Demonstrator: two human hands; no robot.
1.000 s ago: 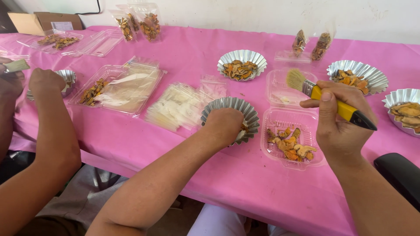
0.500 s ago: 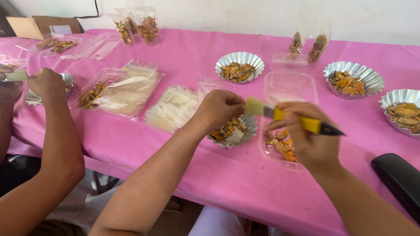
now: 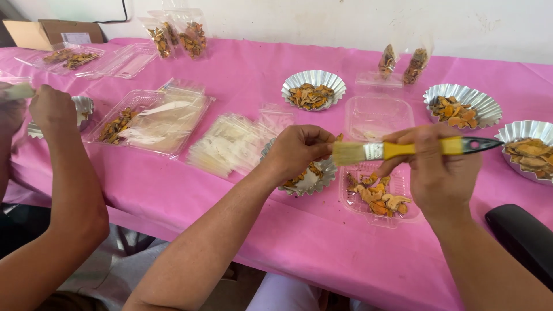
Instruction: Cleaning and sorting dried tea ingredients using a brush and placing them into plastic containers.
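Right hand grips one yellow-handled brush, bristles meeting a small orange piece pinched in the left hand above a foil cup. Five foil cups show, four plastic clamshell trays, four upright bags of slices. A co-worker's hand is curled shut at far left.

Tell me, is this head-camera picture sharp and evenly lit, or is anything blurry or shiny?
Head view: soft, even light with faint shadows on the pink tablecloth; the right hand holding the yellow-handled brush and the left hand look fairly sharp; the foil cups and clear plastic trays catch mild glare; a co-worker's hand at the left edge is slightly blurred.
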